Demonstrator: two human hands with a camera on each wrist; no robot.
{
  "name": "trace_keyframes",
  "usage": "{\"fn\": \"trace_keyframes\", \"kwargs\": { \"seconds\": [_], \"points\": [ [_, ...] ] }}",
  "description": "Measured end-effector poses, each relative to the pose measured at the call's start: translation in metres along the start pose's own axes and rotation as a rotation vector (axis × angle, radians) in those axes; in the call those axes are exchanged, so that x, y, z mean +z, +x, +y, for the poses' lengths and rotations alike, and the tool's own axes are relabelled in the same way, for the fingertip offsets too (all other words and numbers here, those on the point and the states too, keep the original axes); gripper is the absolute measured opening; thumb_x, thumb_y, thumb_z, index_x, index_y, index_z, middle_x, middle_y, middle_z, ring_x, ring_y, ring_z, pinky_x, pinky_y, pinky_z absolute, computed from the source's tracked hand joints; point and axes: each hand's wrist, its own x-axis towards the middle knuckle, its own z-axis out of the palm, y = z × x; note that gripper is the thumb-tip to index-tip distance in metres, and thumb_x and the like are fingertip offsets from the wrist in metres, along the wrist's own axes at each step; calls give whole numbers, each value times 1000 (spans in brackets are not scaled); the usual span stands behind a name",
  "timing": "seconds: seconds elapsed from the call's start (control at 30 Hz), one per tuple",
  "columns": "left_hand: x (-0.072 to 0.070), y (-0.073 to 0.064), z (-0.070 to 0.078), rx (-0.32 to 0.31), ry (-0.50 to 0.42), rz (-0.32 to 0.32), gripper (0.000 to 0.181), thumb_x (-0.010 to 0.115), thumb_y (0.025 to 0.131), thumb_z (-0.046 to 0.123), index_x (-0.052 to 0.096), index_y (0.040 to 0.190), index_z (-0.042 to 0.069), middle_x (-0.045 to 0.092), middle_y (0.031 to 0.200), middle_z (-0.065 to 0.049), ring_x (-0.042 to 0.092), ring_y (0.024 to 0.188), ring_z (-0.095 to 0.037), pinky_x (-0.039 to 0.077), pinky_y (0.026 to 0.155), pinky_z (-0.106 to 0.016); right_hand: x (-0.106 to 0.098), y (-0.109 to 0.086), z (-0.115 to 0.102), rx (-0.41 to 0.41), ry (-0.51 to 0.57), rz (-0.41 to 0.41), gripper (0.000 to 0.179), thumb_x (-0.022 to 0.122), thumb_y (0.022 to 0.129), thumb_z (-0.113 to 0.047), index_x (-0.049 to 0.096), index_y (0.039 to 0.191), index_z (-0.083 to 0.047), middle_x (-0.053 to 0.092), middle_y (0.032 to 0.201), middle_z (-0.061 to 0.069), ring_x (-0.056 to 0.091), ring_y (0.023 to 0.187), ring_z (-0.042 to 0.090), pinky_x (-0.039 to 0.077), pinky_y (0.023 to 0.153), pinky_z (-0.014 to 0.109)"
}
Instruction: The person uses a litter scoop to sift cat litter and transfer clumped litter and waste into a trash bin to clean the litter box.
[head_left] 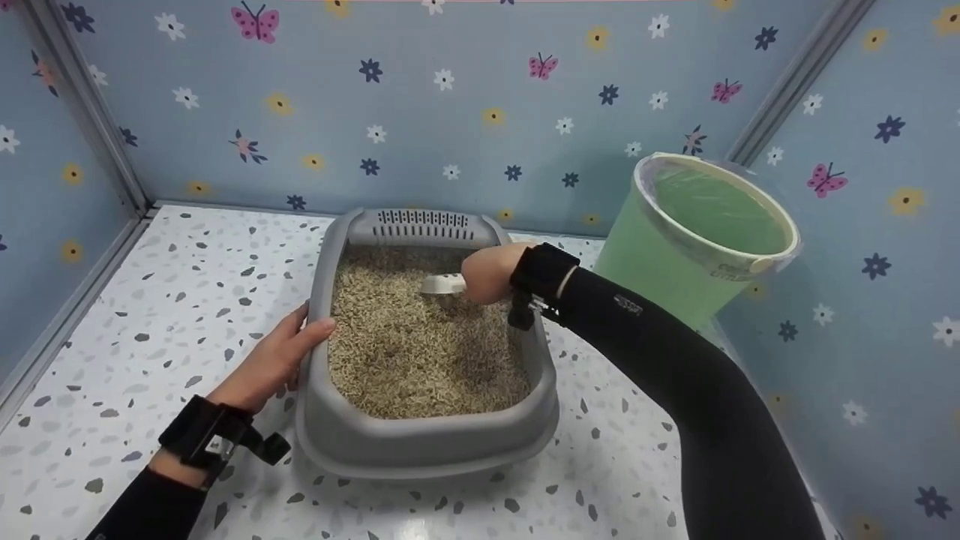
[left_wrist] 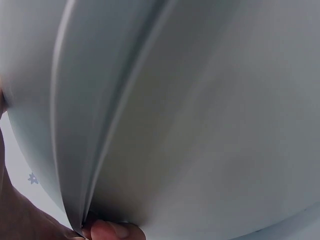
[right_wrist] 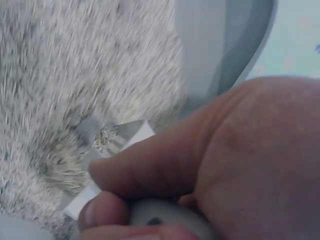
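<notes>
A grey litter box (head_left: 431, 450) stands on the floor, filled with tan pellet litter (head_left: 397, 337). My left hand (head_left: 270, 364) grips the box's left rim, thumb over the top. In the left wrist view its fingertips (left_wrist: 117, 231) curl at the lip, beside the outer wall of the box (left_wrist: 210, 115). Over the litter, near the right side, my right hand (head_left: 491, 274) holds a white litter scoop (head_left: 444, 284). Seen from the right wrist, thumb and fingers of the right hand (right_wrist: 240, 155) wrap the scoop's handle (right_wrist: 167, 215), and its slotted head is low in the litter.
A green bin (head_left: 652, 259) with a clear plastic liner stands right of the box, near the corner. Blue flowered panels (head_left: 450, 97) close in the back and both sides. The floor (head_left: 187, 285) is white with grey speckles.
</notes>
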Motion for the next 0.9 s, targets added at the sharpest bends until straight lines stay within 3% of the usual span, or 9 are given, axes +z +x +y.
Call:
{"fn": "trace_keyframes", "kwargs": {
  "seconds": [0.07,0.1,0.23,0.33,0.43,0.6,0.73,0.9],
  "points": [
    [0,0,0,11,-8,1,85,52,116,55,12,181,20,63,81,-10,44,50,-14,38,42,-29,-3,-8,-4,-1,21,1,47,51,107,-6,37,64,-18,29,63,-5,24,57,11,25,58,28],
    [-1,0,0,17,-12,2,84,52,116,55,13,181,20,64,82,-11,44,49,-13,38,41,-29,-5,-12,-5,39,119,22,45,51,105,-7,39,64,-19,32,62,-5,27,55,11,28,56,28],
    [0,0,0,18,-15,5,85,53,115,54,13,181,18,65,84,-12,46,50,-13,40,42,-29,-14,-24,0,165,261,67,40,54,103,-5,42,68,-19,41,65,-5,36,53,11,34,52,27],
    [0,0,0,3,-3,7,87,53,115,55,11,181,17,64,83,-11,46,51,-14,41,43,-29,-18,-26,6,239,273,134,34,55,99,-2,43,72,-19,44,70,-2,36,55,12,37,54,29],
    [1,0,1,-4,3,9,87,53,115,55,10,181,17,64,84,-11,47,52,-15,42,44,-30,-15,-17,8,230,185,172,31,53,99,0,44,75,-17,43,75,0,34,61,14,36,58,30],
    [2,0,0,-14,5,11,91,53,114,58,7,181,17,63,85,-12,47,53,-14,41,44,-29,2,12,5,132,31,194,22,50,111,-5,52,90,-10,40,82,2,35,70,19,34,67,33],
    [3,0,-1,2,4,16,89,52,115,57,9,181,17,65,90,-15,49,54,-15,42,44,-30,15,33,4,129,-79,261,11,53,112,-7,60,105,-6,45,83,2,41,73,20,40,70,35],
    [3,0,-1,20,-3,10,86,52,115,56,12,181,19,65,90,-17,50,53,-15,43,44,-31,23,43,3,157,-132,319,21,58,108,-5,56,88,-10,48,79,1,45,71,21,49,69,39]
  ]
}}
